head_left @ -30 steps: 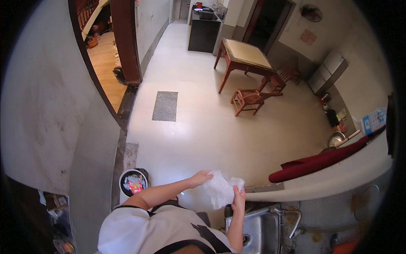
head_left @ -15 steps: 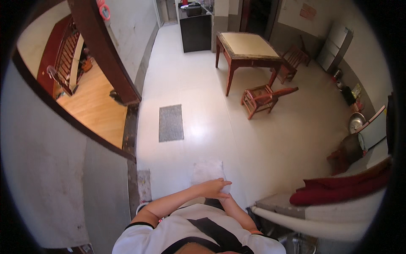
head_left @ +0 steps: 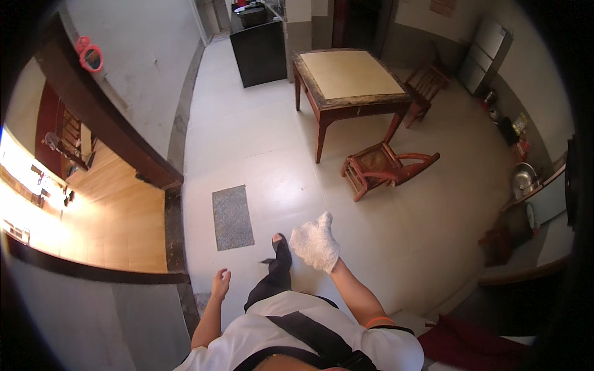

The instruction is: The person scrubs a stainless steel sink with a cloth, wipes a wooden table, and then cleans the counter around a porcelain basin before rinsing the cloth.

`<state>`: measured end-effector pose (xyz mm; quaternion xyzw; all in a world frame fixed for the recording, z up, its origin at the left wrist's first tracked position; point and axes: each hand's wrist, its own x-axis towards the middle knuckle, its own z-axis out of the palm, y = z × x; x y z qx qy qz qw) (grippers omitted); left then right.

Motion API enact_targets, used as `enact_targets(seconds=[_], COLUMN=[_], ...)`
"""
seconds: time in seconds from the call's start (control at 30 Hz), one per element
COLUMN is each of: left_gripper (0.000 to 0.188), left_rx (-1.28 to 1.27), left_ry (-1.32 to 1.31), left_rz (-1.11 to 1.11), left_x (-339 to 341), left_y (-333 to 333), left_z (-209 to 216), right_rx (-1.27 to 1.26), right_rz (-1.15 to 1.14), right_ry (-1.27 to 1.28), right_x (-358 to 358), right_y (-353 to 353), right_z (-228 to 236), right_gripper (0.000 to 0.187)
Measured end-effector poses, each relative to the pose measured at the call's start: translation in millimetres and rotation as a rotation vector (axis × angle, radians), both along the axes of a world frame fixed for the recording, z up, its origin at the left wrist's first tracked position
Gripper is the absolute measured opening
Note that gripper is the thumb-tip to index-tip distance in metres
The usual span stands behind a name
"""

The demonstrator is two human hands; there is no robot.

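A fluffy white mitt (head_left: 317, 240) covers my right hand (head_left: 312, 244), held out in front of me above the floor. Its thumb part sticks out apart from the broad finger part, and the mitt hides the fingers themselves. Bare and lower on the left, my left hand (head_left: 221, 284) hangs beside my body with loosely bent fingers and nothing visible in it. My foot (head_left: 278, 239) in a dark sandal is stepping forward between the two hands.
A grey mat (head_left: 233, 217) lies ahead on the pale floor. Beyond stands a wooden table (head_left: 352, 74) with a reddish chair (head_left: 380, 167) at its near right. A doorway with a dark frame (head_left: 111, 105) opens on the left. A metal basin (head_left: 524, 179) leans at the right wall.
My left hand has let go of the right wrist area at the mitt's edge and dropped to the left. The mitted right hand has moved up and outward. I have advanced toward the table.
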<state>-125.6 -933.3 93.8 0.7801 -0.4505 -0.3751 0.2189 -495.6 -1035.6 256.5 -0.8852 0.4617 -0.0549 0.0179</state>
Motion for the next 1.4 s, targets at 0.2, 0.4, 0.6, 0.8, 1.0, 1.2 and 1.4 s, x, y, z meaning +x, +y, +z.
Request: enact_targets(seconds=[0.2, 0.4, 0.6, 0.8, 1.0, 1.2, 1.4], left_gripper=[0.036, 0.032, 0.033, 0.031, 0.032, 0.031, 0.028], left_rx=[0.103, -0.001, -0.054, 0.096, 0.270, 0.417, 0.433], left_ry=[0.044, 0.147, 0.219, 0.113, 0.132, 0.122, 0.138], left_rz=[0.008, -0.156, -0.055, 0.104, 0.172, 0.129, -0.013], left_x=[-17, -45, -94, -145, -203, -234, -242], left_y=[-141, -356, -483, -549, -576, -639, -714], left_z=[-42, -19, 20, 2, -9, -7, -42], right_rx=[0.064, 0.005, -0.036, -0.038, 0.069, 0.108, 0.041], right_rz=[-0.121, -0.317, -0.795, -0.864, -0.798, -0.755, -0.752], right_ry=[0.307, 0.548, 0.098, -0.852, -0.283, -0.223, -0.394], right_x=[-32, -107, -235, -274, -232, -240, -322], right_y=[-127, -258, -430, -650, -734, -748, -750], right_z=[5, 2, -113, -159, -193, -197, -198], right_gripper=[0.012, 0.018, 0.043, 0.050, 0.072, 0.064, 0.045])
